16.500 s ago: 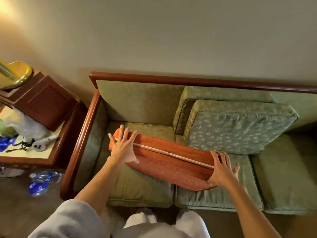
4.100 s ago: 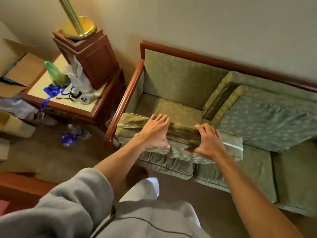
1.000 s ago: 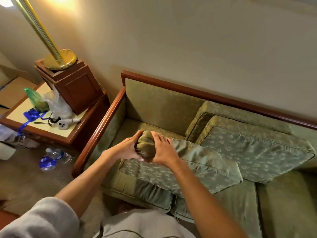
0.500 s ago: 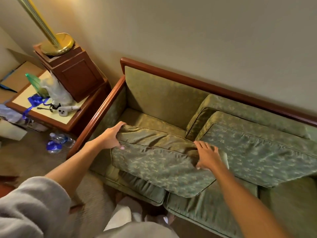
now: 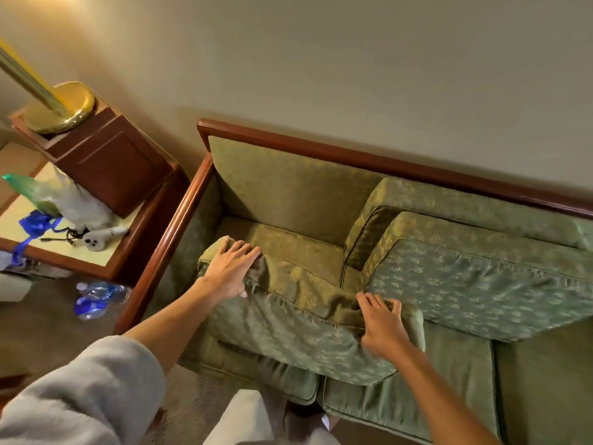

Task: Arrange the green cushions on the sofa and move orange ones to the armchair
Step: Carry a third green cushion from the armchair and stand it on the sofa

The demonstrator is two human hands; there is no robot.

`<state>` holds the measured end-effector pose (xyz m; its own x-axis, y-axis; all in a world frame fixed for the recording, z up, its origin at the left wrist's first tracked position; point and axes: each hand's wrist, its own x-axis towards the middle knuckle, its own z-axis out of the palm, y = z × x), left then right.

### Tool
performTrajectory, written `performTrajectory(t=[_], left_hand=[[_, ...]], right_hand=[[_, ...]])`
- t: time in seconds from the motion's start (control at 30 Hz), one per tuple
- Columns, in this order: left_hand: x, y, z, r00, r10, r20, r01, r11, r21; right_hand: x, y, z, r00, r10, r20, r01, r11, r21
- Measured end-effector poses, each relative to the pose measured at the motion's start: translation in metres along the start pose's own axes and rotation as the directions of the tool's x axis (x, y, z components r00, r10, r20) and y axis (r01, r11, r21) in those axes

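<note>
Leftmost, a wooden side table stood against the wall, carrying a brass lamp base on a dark wood box, a plastic bag, a blue ribbon and a small white remote. A water bottle lay on the carpet just beside the table.

Next came the sofa, wood-framed with green patterned upholstery. Its left seat was open at the back. Across the front of that seat lay a green cushion, tilted and overhanging the seat edge. The left hand lay over the cushion's upper left corner, fingers spread and curled over the edge, gripping it. The right hand pressed on the cushion's upper right end, fingers bent into the bunched fabric, apparently holding it too.

Further right, two more green cushions leaned at the sofa's back: a front cushion resting against a rear cushion. No orange cushion or armchair was in view.

The step in hand looked like seating this green cushion in the empty left spot. The next move would likely call for tipping it upright and pushing it back against the backrest, level with its neighbours.
</note>
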<state>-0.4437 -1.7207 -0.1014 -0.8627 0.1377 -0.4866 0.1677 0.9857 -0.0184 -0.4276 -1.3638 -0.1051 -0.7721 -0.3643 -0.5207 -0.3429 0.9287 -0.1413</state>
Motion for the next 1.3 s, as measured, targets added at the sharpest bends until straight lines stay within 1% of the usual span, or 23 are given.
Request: performTrajectory(t=[0.07,0.13,0.2,0.3,0.4,0.5,0.57,0.6,0.67,0.7,0.77,0.83,0.93,1.0,1.13,1.3], left_hand=[[0.006,-0.017,-0.011,0.996,0.083,0.008,-0.083,0.996,0.037],[0.001,-0.031,-0.014,0.989,0.143,0.023,-0.143,0.989,0.03],[-0.006,-0.054,-0.02,0.985,0.174,0.012,-0.174,0.984,0.031],[-0.007,-0.1,-0.046,0.988,0.153,-0.02,-0.153,0.988,0.028],[0.009,-0.146,-0.087,0.988,0.124,-0.096,-0.119,0.991,0.057],[0.037,-0.178,-0.127,0.977,0.086,-0.195,-0.083,0.996,0.021],[0.066,-0.191,-0.146,0.974,0.039,-0.224,-0.036,0.999,0.018],[0.084,-0.196,-0.15,0.974,0.012,-0.226,-0.009,1.0,0.017],[0.119,-0.199,-0.138,0.981,-0.033,-0.192,0.026,0.999,-0.043],[0.137,-0.198,-0.125,0.986,-0.049,-0.16,0.036,0.996,-0.084],[0.167,-0.191,-0.093,0.992,-0.075,-0.103,0.066,0.994,-0.09],[0.195,-0.19,-0.076,0.984,-0.115,-0.138,0.106,0.992,-0.066],[0.238,-0.201,-0.087,0.986,-0.121,-0.118,0.108,0.988,-0.108],[0.257,-0.206,-0.093,0.986,-0.138,-0.097,0.125,0.984,-0.128],[0.267,-0.199,-0.084,0.979,-0.177,-0.101,0.166,0.979,-0.115],[0.271,-0.195,-0.092,0.977,-0.206,-0.059,0.2,0.975,-0.099]], right_hand=[[0.002,-0.011,-0.011,1.0,0.029,-0.011,-0.028,0.999,0.03],[0.004,-0.02,-0.027,1.0,0.019,-0.003,-0.019,0.999,0.03],[0.015,-0.033,-0.048,1.0,0.004,-0.022,-0.003,0.999,0.035],[0.035,-0.06,-0.093,0.997,-0.038,-0.072,0.039,0.999,0.005],[0.065,-0.081,-0.142,0.986,-0.043,-0.164,0.037,0.999,-0.04],[0.105,-0.087,-0.178,0.962,-0.039,-0.271,0.027,0.998,-0.051],[0.141,-0.088,-0.191,0.955,-0.018,-0.296,0.002,0.998,-0.057],[0.161,-0.086,-0.192,0.959,0.002,-0.285,-0.019,0.998,-0.058],[0.198,-0.081,-0.18,0.973,0.076,-0.219,-0.088,0.995,-0.046],[0.216,-0.077,-0.17,0.976,0.129,-0.176,-0.137,0.99,-0.035],[0.249,-0.068,-0.147,0.969,0.23,-0.086,-0.235,0.971,-0.043],[0.276,-0.058,-0.137,0.957,0.281,-0.073,-0.284,0.958,-0.036],[0.31,-0.048,-0.145,0.95,0.308,-0.05,-0.308,0.951,0.005],[0.323,-0.044,-0.146,0.945,0.323,-0.056,-0.323,0.946,0.002],[0.33,-0.041,-0.136,0.943,0.314,-0.113,-0.321,0.946,-0.048],[0.334,-0.039,-0.14,0.942,0.321,-0.096,-0.327,0.943,-0.063]])
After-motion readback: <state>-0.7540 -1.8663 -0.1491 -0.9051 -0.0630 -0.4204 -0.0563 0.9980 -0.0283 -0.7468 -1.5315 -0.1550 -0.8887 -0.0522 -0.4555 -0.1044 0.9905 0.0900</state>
